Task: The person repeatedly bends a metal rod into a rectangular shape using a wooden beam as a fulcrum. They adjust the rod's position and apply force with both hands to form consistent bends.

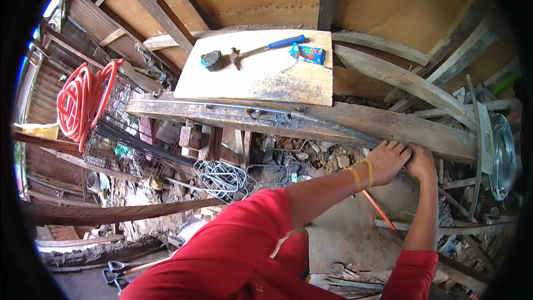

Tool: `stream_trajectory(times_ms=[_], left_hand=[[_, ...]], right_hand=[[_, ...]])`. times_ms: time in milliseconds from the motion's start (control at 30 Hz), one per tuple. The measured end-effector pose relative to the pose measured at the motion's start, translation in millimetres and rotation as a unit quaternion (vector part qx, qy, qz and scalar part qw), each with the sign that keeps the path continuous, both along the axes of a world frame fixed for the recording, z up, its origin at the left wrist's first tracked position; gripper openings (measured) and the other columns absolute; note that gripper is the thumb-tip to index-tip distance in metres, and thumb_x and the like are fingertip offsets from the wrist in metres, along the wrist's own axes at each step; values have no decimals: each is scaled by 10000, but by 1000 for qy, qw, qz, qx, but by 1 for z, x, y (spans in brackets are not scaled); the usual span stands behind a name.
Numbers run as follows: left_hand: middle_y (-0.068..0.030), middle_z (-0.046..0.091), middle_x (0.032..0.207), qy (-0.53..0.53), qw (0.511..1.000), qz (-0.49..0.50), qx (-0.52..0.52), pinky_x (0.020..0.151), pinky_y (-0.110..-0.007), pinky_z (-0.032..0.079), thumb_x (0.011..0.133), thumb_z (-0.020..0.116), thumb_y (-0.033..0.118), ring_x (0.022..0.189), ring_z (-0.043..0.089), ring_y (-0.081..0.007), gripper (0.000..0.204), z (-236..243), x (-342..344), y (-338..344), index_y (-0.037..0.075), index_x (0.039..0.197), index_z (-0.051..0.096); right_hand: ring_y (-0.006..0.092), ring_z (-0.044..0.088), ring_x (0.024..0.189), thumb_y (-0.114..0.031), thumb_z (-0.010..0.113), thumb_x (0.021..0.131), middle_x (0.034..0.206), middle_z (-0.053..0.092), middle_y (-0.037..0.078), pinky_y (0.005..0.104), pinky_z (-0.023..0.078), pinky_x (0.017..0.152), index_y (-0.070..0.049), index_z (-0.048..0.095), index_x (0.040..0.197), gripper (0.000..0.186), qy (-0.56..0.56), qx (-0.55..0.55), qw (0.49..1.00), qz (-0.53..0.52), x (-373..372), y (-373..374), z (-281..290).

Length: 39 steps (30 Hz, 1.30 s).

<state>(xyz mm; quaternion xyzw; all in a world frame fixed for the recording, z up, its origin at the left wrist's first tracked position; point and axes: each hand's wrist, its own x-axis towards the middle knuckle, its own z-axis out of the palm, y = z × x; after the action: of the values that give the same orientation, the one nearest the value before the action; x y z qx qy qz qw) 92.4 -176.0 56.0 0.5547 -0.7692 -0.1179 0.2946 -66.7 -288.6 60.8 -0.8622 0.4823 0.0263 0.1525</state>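
A long thin metal rod (211,103) lies along a thick wooden beam (444,141), among short pegs standing up from the wood. From its right part a dark, tapering bar (338,126) runs toward me, over the beam's front edge. My left hand (388,161), with yellow bands at the wrist, is closed around the near end of this bar. Right beside it and touching it, my right hand (420,162) is closed too, its fingers curled down. The bar's end is hidden under both hands.
Behind the beam, a pale board (250,86) carries a blue-handled hammer (286,42), a tape measure (212,60) and a blue packet (307,54). Red hose (83,103) hangs at left above wire mesh. Coiled grey wire (223,180) lies below; clear tubing (501,155) hangs at right.
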Motion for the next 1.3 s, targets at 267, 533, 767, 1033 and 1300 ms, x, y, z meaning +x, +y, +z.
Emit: stream_trajectory(times_ms=[267,533,767,1033,1300], left_hand=[[-169,642,1189,-52,994,71,62,981,-465,423,820,653,160,1151,592,-329,381,-39,-42,16,38,1173,578],[-66,643,981,-67,987,-144,-25,915,-398,412,698,724,174,985,594,-253,220,-26,20,222,116,901,665],[-59,614,1026,-86,972,-219,25,1067,-405,363,668,745,195,1108,541,-245,310,-17,75,281,104,948,646],[-177,608,1237,465,820,157,295,1000,-398,483,886,729,232,1141,601,-303,525,-51,65,326,4,1312,524],[-97,608,735,831,299,71,464,777,-434,528,971,674,261,733,633,-251,264,-62,7,290,72,827,559]], right_hand=[[409,679,1010,-239,686,778,1050,711,225,500,542,878,-93,739,955,235,73,-149,982,-90,-32,55,-52],[456,673,882,-303,711,810,914,693,257,556,518,787,-31,665,1058,371,73,-68,955,-279,45,373,21],[447,660,831,-254,789,766,861,663,236,519,526,734,2,573,976,395,-67,-9,970,-235,69,447,-9],[224,596,522,-168,741,863,646,603,95,360,491,499,-37,581,833,209,-243,577,735,-262,14,376,-15],[154,503,446,-116,736,846,571,542,45,308,369,434,-93,548,694,242,-329,689,588,-267,3,377,-34]])
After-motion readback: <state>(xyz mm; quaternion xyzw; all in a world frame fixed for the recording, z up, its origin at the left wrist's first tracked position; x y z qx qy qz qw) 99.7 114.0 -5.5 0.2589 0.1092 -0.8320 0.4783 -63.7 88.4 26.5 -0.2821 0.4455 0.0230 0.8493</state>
